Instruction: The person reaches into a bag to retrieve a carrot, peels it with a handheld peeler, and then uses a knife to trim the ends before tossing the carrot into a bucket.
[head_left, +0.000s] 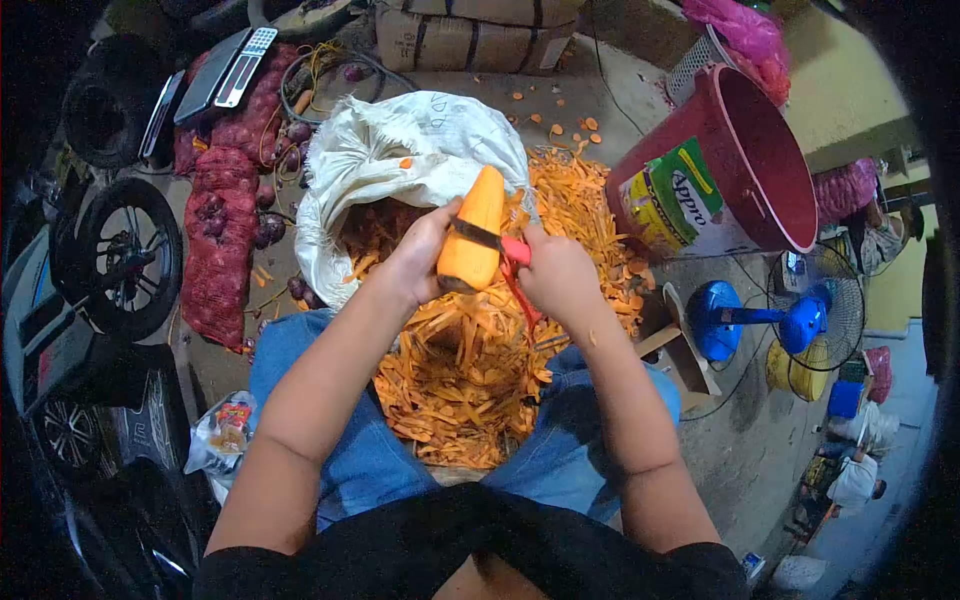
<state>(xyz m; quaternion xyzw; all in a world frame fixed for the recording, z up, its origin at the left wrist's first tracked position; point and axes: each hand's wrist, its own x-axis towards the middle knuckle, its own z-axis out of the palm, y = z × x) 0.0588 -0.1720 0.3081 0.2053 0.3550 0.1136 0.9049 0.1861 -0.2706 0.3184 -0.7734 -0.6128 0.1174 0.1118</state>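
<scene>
My left hand (422, 252) is wrapped round a thick carrot (480, 215), peeled bright orange, with a darker lower end. In my right hand (555, 275) is a peeler with a red handle (516, 251). Its dark head lies across the middle of the carrot. Below both hands, a heap of orange carrot peelings (455, 400) fills the space between my knees. Just beyond is a white woven sack (420, 125), its mouth open towards me, with its inside mostly in shadow. More peelings (575, 200) are spread to the right of the sack.
A large maroon bucket (660, 190) leans at the right, beside a blue fan (715, 320) and a cardboard box (680, 350). Red net bags of onions (215, 260) lie left, near a scale (215, 75) and a motorbike wheel (125, 260). People sit far right.
</scene>
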